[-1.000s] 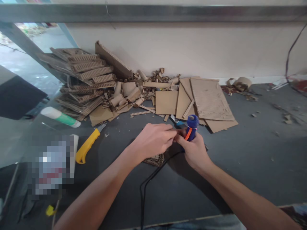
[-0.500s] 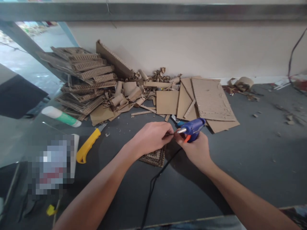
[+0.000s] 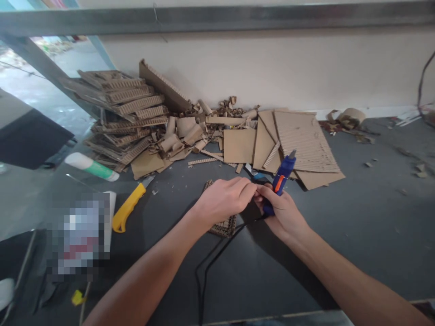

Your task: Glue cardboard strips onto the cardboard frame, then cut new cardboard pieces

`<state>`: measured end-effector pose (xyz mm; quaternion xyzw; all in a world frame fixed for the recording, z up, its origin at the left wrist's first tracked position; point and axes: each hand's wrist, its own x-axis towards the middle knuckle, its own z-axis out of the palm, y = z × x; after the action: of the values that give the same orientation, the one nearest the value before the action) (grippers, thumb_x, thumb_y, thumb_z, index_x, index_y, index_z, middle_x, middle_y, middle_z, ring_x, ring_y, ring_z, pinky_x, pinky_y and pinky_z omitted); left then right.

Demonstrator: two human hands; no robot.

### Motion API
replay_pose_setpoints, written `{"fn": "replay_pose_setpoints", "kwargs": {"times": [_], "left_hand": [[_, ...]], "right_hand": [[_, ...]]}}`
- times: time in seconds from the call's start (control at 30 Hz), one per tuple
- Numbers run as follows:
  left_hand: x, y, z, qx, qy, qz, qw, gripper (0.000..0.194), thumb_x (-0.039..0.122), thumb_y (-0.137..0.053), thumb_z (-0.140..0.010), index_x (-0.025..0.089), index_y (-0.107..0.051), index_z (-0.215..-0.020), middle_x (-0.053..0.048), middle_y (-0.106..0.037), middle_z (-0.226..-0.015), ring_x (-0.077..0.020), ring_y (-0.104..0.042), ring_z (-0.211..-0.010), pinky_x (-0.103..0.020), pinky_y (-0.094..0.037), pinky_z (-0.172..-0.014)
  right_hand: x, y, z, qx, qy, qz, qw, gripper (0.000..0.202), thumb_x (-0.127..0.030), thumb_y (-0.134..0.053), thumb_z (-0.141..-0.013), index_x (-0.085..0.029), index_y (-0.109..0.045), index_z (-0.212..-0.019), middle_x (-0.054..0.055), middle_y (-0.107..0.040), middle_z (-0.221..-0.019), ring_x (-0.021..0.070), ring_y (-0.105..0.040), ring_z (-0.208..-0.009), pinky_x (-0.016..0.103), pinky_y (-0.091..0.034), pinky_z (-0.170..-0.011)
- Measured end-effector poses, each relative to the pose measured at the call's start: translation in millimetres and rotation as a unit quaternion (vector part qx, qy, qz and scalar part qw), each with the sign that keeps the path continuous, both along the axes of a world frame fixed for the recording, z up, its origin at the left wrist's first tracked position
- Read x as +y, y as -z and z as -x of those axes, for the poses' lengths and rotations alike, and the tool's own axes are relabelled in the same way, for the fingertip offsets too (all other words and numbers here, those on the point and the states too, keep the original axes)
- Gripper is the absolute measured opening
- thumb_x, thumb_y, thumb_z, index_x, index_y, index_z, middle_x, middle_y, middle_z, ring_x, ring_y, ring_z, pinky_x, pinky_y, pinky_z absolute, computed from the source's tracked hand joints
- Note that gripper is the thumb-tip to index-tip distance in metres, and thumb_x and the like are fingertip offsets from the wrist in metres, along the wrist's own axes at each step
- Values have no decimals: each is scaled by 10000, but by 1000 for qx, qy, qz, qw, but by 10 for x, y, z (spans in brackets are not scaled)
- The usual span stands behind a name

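Note:
My right hand (image 3: 285, 210) is wrapped round a blue glue gun (image 3: 284, 168) with an orange trigger, its nozzle pointing up and away from me. The fingers of my left hand (image 3: 226, 197) are pinched together, and their tips meet the right thumb and fingertips. Whatever lies in that pinch is hidden. Beneath the left hand, a small layered corrugated cardboard piece (image 3: 222, 230) rests on the dark table, partly covered. A black cord (image 3: 217, 255) runs from the glue gun toward the table's near edge.
Stacked corrugated cardboard pieces (image 3: 132, 108) stand at the back left, with scraps (image 3: 183, 131) beside them. Flat cardboard sheets (image 3: 302, 140) lie behind the glue gun. A yellow utility knife (image 3: 129, 208) and a white-and-green tube (image 3: 91, 166) are on the left. A metal bar (image 3: 217, 19) crosses above.
The glue gun has turned from pointing left, at the left fingertips, to pointing up and away. My left hand has shifted right, and the thin dark piece seen in its fingers is now hidden.

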<state>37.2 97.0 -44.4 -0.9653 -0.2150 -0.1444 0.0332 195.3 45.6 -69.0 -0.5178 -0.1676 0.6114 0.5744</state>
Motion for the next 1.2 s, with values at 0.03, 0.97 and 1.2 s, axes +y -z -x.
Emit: {"fn": "replay_pose_setpoints", "kwargs": {"times": [0.03,0.97,1.2], "left_hand": [[0,-16,0,-2,-1,16,1000,270,168,-338,-1033,121,-597,-975,-89,-686,-924,-188,-682,-872,-255,-473,-592],[305,-442,490,41,-156,257,953,342,319,-455,-1017,201,-685,-1240,-76,-684,-1272,-245,-613,-1175,-351,-447,-1008],[56,-442,107,20,-73,315,946,180,202,-587,-956,177,-754,-1017,-56,-747,-952,-194,-694,-874,-268,-462,-721]], "right_hand": [[0,-2,-5,11,-1,5,1000,427,-331,-908,-542,-202,-512,-634,-27,-566,-640,81,-514,-558,199,-451,-511],[-22,84,-97,-265,-115,-104,952,407,-488,-849,-651,-199,-563,-676,76,-716,-738,161,-619,-574,295,-519,-532],[-24,169,-121,-254,-132,-125,950,429,-491,-851,-658,-211,-526,-659,30,-669,-642,151,-591,-543,293,-499,-526]]}}
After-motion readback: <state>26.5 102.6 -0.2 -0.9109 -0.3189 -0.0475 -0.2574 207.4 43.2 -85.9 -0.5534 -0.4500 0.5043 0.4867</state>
